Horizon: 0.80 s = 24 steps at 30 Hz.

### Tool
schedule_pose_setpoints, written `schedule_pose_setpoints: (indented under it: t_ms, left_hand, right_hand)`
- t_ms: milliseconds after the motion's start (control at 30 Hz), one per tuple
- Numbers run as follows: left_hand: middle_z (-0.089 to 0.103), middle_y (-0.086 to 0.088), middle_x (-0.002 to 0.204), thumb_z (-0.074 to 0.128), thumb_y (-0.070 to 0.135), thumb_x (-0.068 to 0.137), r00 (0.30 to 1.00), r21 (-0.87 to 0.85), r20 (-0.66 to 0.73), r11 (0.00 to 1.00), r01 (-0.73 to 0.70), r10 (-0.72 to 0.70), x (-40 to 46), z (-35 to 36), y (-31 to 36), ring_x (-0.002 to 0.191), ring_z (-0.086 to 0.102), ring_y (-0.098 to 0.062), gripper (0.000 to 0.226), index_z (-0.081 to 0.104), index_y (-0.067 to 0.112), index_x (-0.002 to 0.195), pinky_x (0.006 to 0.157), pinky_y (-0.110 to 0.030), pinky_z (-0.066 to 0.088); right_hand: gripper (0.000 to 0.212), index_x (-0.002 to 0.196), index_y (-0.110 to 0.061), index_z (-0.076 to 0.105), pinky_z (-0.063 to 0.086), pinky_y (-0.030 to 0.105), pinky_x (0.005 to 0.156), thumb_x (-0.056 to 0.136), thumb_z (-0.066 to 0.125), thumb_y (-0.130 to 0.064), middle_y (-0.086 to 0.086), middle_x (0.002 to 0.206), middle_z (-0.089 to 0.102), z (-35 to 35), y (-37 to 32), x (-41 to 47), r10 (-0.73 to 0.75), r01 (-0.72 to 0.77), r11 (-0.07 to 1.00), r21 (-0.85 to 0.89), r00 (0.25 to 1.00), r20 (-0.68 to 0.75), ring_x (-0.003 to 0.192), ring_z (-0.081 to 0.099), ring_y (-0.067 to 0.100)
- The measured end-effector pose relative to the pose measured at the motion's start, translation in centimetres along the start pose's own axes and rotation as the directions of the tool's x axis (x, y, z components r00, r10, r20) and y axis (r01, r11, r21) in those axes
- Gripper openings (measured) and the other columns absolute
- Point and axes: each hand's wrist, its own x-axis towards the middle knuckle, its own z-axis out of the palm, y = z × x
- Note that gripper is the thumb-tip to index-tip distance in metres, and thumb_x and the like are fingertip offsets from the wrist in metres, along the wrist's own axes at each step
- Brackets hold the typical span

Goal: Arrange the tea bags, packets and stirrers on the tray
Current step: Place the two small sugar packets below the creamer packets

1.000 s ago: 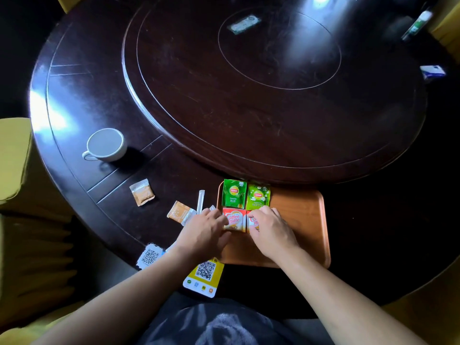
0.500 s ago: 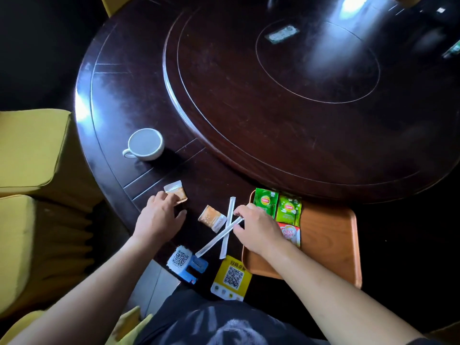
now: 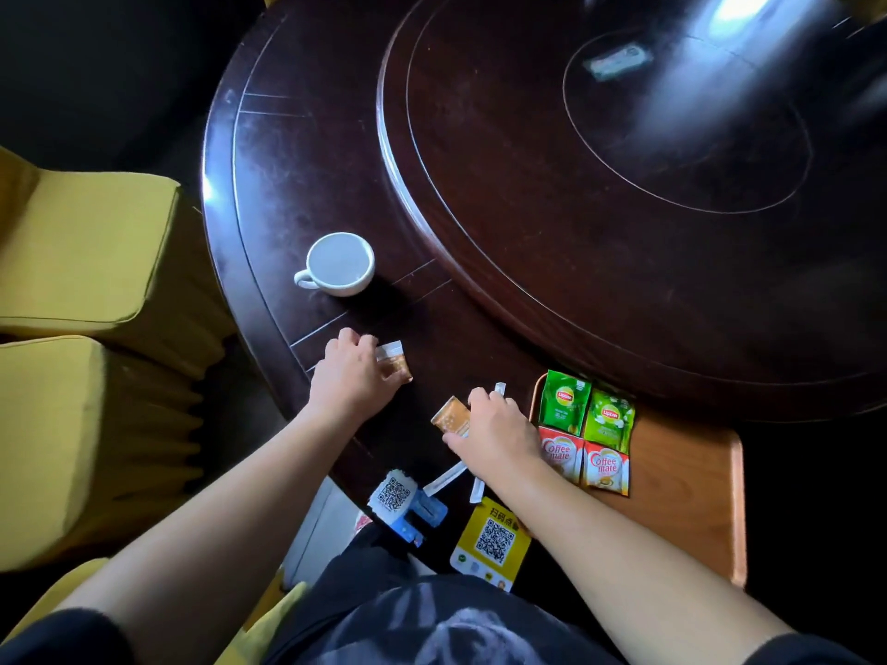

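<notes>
An orange-brown tray [image 3: 681, 477] lies at the table's near edge. At its left end sit two green tea bags [image 3: 585, 407] and, just below them, two red-and-white creamer packets [image 3: 588, 465]. My left hand [image 3: 353, 371] rests on the table left of the tray, fingers closed on a brown sugar packet [image 3: 396, 364]. My right hand [image 3: 499, 431] is over a second brown packet [image 3: 451, 417], fingers curled on it. Two white stirrers [image 3: 444, 478] lie crossed under that hand, partly hidden.
A white cup [image 3: 338, 264] stands on the table's outer ring, left. A raised round turntable [image 3: 624, 184] fills the middle. QR-code cards, a blue one [image 3: 396, 496] and a yellow one [image 3: 494, 539], lie at the near edge. Yellow chairs [image 3: 86, 328] stand on the left.
Both hands left the creamer packets on the tray and moved left. The left hand closed on the far brown packet; the right shifted from the stirrers to the nearer brown packet.
</notes>
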Motion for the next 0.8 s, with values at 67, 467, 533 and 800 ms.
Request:
schedule_pose_setpoints:
  t_ms: [67,467,533,800]
  left_hand:
    - [0.050,-0.010,0.116,0.072,0.061,0.071,1.000,-0.021,0.006,1.000,-0.008,0.008,0.4,0.0,0.1,0.113,0.048,-0.032,0.063,0.060,0.016,0.114,0.089,-0.050,0.051]
    - [0.065,0.004,0.082,0.072,0.029,0.079,0.996,-0.402,0.060,0.915,-0.040,0.070,0.7,-1.3,-1.2,0.080,0.060,-0.019,0.015,0.059,0.026,0.085,0.067,-0.030,0.042]
    - [0.066,0.007,0.076,0.075,0.030,0.079,0.996,-0.478,0.061,0.878,-0.033,0.070,0.2,-1.6,-0.9,0.071,0.059,-0.012,0.015,0.063,0.023,0.084,0.060,-0.027,0.041]
    - [0.069,0.003,0.065,0.077,0.023,0.077,0.974,-0.714,0.207,0.695,0.083,0.096,-2.7,-0.1,0.7,0.056,0.062,-0.012,0.014,0.065,0.026,0.072,0.062,-0.037,0.052]
  right_hand:
    - [0.049,0.114,-0.016,0.053,0.049,0.044,0.087,0.083,0.069,-0.050,0.007,0.119,0.057,0.0,-0.1,0.0,-0.003,0.003,1.000,0.000,1.000,0.005,0.115,0.052,0.030]
    - [0.019,0.077,-0.021,0.053,0.047,0.038,0.065,0.091,0.058,-0.033,-0.001,0.074,0.057,0.0,-0.2,-2.2,0.159,-0.182,0.921,0.344,0.983,0.095,0.077,0.060,0.028]
    - [0.018,0.081,-0.020,0.061,0.043,0.035,0.059,0.088,0.062,-0.036,-0.003,0.072,0.058,-0.3,0.3,-3.0,0.221,-0.241,0.860,0.450,0.970,0.097,0.071,0.058,0.021]
    - [0.013,0.074,-0.027,0.063,0.054,0.044,0.062,0.077,0.071,-0.037,0.004,0.071,0.072,0.6,4.4,-5.9,0.359,-0.327,0.578,0.748,0.925,0.127,0.066,0.067,0.025]
